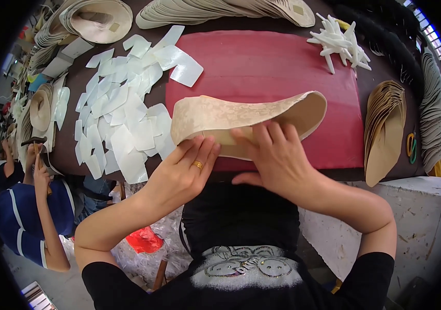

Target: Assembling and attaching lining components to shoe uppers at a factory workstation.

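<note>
A beige shoe upper (pixel 220 114) with a faint floral pattern lies on its side in front of me. It curves into an open loop, and its pale inner side shows at the right end. My left hand (pixel 183 168), with a gold ring, grips the near edge toward the left end, its thumb hidden. My right hand (pixel 281 159) has bent fingers over the near edge, pressing on a yellowish strip inside the opening. Its thumb stretches out toward me below the upper. Both hands are closed on the piece.
A red mat (pixel 261 67) covers the middle of the dark table. Translucent white pieces (pixel 122 103) are heaped at left, white sticks (pixel 340 44) far right. Stacked uppers (pixel 385 124) and green-handled scissors (pixel 411 147) lie at right. Another person (pixel 34 217) holds a hammer (pixel 35 141) at left.
</note>
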